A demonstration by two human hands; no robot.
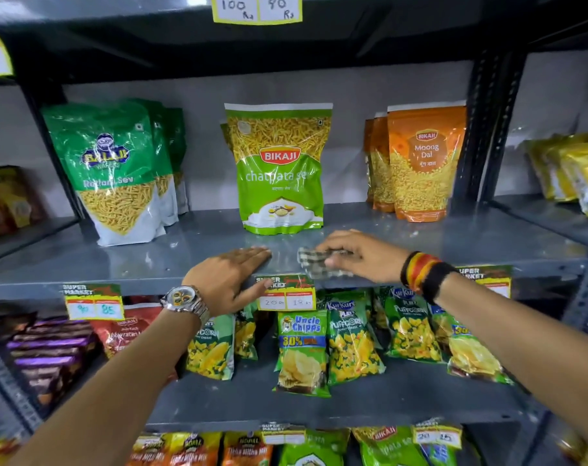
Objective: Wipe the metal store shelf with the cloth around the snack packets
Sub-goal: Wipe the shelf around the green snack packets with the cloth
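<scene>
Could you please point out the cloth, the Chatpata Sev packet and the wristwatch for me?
cloth [314,264]: head view, on its checked fabric beside the fingers.
Chatpata Sev packet [279,173]: head view, on its green front panel.
wristwatch [182,297]: head view, on its dial.

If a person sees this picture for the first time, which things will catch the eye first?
First the bright green Bikaji packet, upright at the middle of the grey metal shelf. Just in front, the right hand presses a checked cloth on the shelf's front edge, while the left hand rests flat beside it.
</scene>
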